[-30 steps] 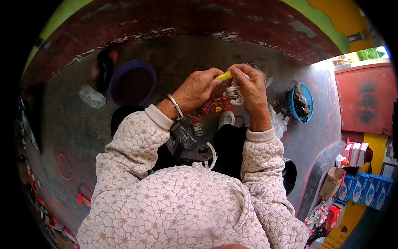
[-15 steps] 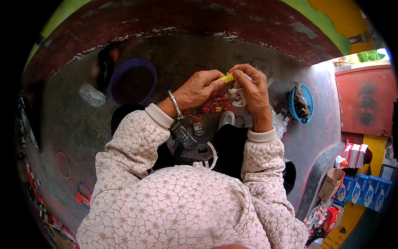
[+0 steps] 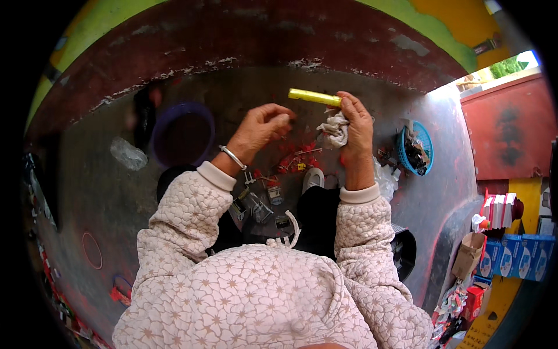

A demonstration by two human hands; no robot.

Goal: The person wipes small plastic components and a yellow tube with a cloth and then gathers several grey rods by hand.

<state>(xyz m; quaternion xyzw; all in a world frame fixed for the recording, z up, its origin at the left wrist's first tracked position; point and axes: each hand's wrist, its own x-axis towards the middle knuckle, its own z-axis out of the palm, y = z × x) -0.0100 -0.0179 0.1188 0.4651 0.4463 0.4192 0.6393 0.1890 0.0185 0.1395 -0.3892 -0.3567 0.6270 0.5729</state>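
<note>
On the grey floor, blue basket of dark odds, empty purple bowl, right hand fingers clamped on yellow stick, left hand fingers pinched together.

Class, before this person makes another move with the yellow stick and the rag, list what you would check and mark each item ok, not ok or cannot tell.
1. Right hand has a firm grip on the yellow stick: ok.
2. Crumpled rag held in the same hand: ok.
3. Left hand off the stick: ok.
4. Left hand empty: cannot tell, fingers curled.
5. Small red parts on the floor within reach: ok.
6. Blue basket upright: ok.
</note>
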